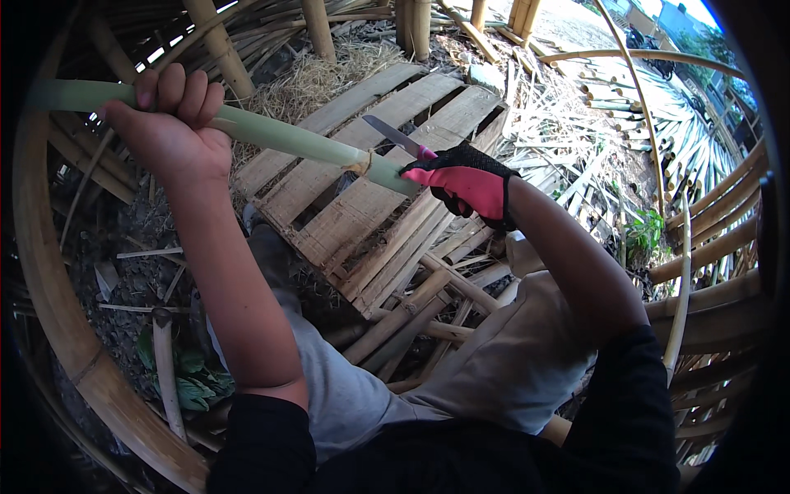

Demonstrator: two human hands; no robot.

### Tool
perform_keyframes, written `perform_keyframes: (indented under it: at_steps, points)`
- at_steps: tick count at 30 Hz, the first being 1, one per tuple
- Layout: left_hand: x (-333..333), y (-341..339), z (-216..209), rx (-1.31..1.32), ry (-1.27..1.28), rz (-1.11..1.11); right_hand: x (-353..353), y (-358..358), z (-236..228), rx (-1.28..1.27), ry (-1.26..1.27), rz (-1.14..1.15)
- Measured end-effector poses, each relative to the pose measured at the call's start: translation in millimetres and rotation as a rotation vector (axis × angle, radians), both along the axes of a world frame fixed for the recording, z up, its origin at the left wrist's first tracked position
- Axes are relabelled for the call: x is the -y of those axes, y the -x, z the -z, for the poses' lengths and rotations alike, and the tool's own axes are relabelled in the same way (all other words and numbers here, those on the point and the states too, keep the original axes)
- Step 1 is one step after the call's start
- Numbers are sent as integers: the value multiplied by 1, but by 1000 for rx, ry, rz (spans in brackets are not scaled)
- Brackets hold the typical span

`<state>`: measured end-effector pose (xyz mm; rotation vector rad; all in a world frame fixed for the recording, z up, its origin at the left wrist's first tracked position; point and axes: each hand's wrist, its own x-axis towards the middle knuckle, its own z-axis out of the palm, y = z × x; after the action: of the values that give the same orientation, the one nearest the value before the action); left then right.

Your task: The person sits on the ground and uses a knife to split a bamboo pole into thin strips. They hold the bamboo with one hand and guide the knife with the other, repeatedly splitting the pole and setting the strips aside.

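Note:
A pale green bamboo pole [284, 137] slants across in front of me from upper left down to the middle, with a brownish node near its lower right end. My bare left hand [174, 123] is wrapped round it toward the upper left. In a pink and black glove, my right hand [467, 183] is closed at the pole's lower end. A knife [393, 133] with a pink handle sticks out of that fist, its blade pointing up and left above the pole. Part of the handle is hidden by the glove.
Beneath the pole stands a low slatted wooden platform [329, 198] with gaps between its boards. Bamboo posts [319, 29] and a curved bamboo rail [90, 370] surround me. Split strips and cut poles [613, 103] litter the ground at right; dry straw [284, 90] lies behind the platform.

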<state>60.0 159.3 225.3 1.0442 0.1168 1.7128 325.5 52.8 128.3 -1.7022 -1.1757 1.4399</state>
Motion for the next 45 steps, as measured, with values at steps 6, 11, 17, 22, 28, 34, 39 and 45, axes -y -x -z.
perform_keyframes:
  at_steps: [6, 11, 17, 22, 28, 34, 39, 45]
  points:
    - [1, -2, -2, 17, 38, -39, 1, -3, -5, 50, 23, -1]
    - [5, -1, -5, 30, 18, -47, 4, -11, -11, 72, -12, -93]
    - [0, 7, -2, 39, -72, 83, 10, -12, -21, 88, -88, -215]
    - [5, 3, -4, 72, -28, 32, 10, -10, -19, 73, -37, -179]
    - [3, 5, -3, 81, -45, 54, 10, -8, -21, 86, 92, -126]
    - [-7, 15, 10, 115, -307, 499, 12, -9, -32, 252, -143, -47]
    - [-20, -7, 32, 74, -511, 629, 4, -9, -31, 276, -394, 251]
    - [-8, -38, 40, -22, -538, 518, -3, -2, -26, 416, -728, 272]
